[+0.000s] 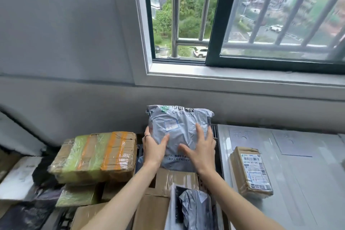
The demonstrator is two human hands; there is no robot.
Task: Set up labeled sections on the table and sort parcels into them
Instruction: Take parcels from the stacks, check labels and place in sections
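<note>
A grey China Post mailer bag (179, 123) stands tilted up against the wall, above a pile of parcels. My left hand (154, 146) grips its left edge, fingers wrapped behind and thumb in front. My right hand (202, 147) lies on its right front with fingers spread and fairly straight. To the right is the white table (308, 183), where two paper labels (242, 137) (295, 143) lie flat near the wall. A small brown parcel (251, 172) with a shipping label sits on the table's left part.
A large taped cardboard box (97, 157) with green and orange tape sits left of the bag. Cardboard boxes (168, 188) and another grey bag (196, 209) are piled below my arms. White and dark parcels (20, 177) lie far left. A window sill (242, 80) runs above.
</note>
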